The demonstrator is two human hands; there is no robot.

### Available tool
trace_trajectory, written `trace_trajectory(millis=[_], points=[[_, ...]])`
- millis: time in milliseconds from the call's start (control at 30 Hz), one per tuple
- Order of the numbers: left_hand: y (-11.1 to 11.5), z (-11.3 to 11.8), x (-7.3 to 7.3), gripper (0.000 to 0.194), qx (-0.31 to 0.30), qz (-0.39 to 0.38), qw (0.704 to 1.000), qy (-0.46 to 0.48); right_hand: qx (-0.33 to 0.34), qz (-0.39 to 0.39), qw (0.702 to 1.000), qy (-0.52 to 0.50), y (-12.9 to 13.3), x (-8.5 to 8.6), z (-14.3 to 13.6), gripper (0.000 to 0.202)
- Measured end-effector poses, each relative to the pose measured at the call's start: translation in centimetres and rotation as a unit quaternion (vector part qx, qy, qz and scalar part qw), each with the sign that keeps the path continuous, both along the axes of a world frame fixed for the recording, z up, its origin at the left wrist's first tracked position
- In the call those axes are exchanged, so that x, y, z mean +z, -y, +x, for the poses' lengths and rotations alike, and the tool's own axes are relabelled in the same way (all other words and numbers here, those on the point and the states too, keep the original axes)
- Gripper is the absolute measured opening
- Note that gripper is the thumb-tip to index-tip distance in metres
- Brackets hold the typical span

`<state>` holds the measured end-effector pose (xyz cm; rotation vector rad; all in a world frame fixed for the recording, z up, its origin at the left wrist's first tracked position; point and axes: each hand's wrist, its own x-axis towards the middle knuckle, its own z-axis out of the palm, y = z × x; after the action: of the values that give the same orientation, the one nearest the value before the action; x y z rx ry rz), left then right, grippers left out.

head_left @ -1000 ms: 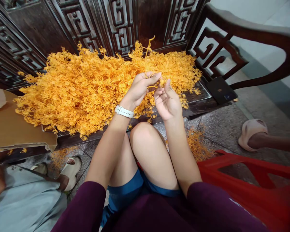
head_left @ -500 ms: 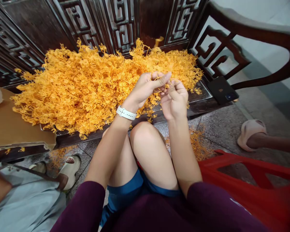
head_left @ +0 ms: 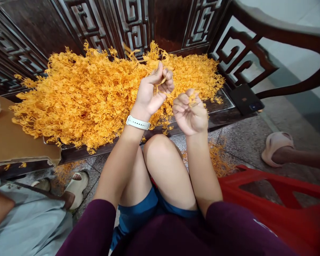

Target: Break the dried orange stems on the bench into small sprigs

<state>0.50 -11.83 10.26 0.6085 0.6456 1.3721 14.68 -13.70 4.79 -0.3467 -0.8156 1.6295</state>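
Note:
A big heap of orange plastic sprigs [head_left: 90, 92] covers the seat of a dark carved wooden bench [head_left: 218, 119]. My left hand [head_left: 152, 90], with a white watch at the wrist, is raised over the heap and closed on an orange sprig whose stem sticks up to the left. My right hand [head_left: 190, 113] is curled just to its right, a small orange piece [head_left: 192, 99] pinched in its fingers. The two hands are apart, above my bare knee.
A black phone [head_left: 245, 99] lies on the bench's right end. Brown cardboard [head_left: 13, 142] lies at the left. Orange scraps [head_left: 218, 160] litter the stone floor. A red plastic stool [head_left: 277, 202] stands at right. Other people's sandalled feet [head_left: 276, 147] [head_left: 74, 186] are nearby.
My hands were joined on one sprig; now they have pulled apart. The left hand went up and left with the sprig, and the right drew back with a small piece.

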Motion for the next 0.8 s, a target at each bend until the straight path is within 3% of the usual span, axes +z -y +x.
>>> trace_trajectory(millis=[100,200,267,333,400,467,567,700,800], points=[[-0.3,-0.4,0.1,0.036,0.015,0.003,0.998,-0.061,0.087,0.096,0.990,0.048,0.9,0.0,0.4,0.029],[-0.5,-0.6,-0.5,0.033,0.026,0.025,0.991,-0.132,0.182,0.200,0.957,0.107,1.0,0.0,1.3,0.024],[-0.5,-1.0,-0.7,0.031,0.026,0.047,0.983,-0.174,0.145,0.169,0.971,0.090,0.2,-0.2,1.7,0.022],[-0.4,-1.7,-0.8,0.030,0.011,0.068,0.974,-0.214,0.058,0.047,0.997,0.034,-1.1,-0.8,1.8,0.021],[-0.1,-2.5,-0.8,0.030,-0.023,0.098,0.962,-0.253,0.011,-0.086,0.996,-0.005,-2.3,-1.6,1.9,0.020],[0.2,-3.0,-0.8,0.030,-0.078,0.136,0.944,-0.289,0.005,-0.157,0.988,-0.007,-2.9,-2.2,1.9,0.023],[0.5,-2.9,-0.9,0.028,-0.160,0.166,0.914,-0.335,-0.011,-0.143,0.989,0.036,-2.2,-2.1,1.7,0.032],[0.5,-1.6,-1.1,0.026,-0.235,0.183,0.884,-0.361,-0.045,-0.074,0.989,0.119,-0.3,-0.3,0.7,0.051],[0.3,-0.9,-1.4,0.026,-0.293,0.194,0.864,-0.362,-0.102,-0.056,0.983,0.139,0.4,0.3,-0.3,0.046]])
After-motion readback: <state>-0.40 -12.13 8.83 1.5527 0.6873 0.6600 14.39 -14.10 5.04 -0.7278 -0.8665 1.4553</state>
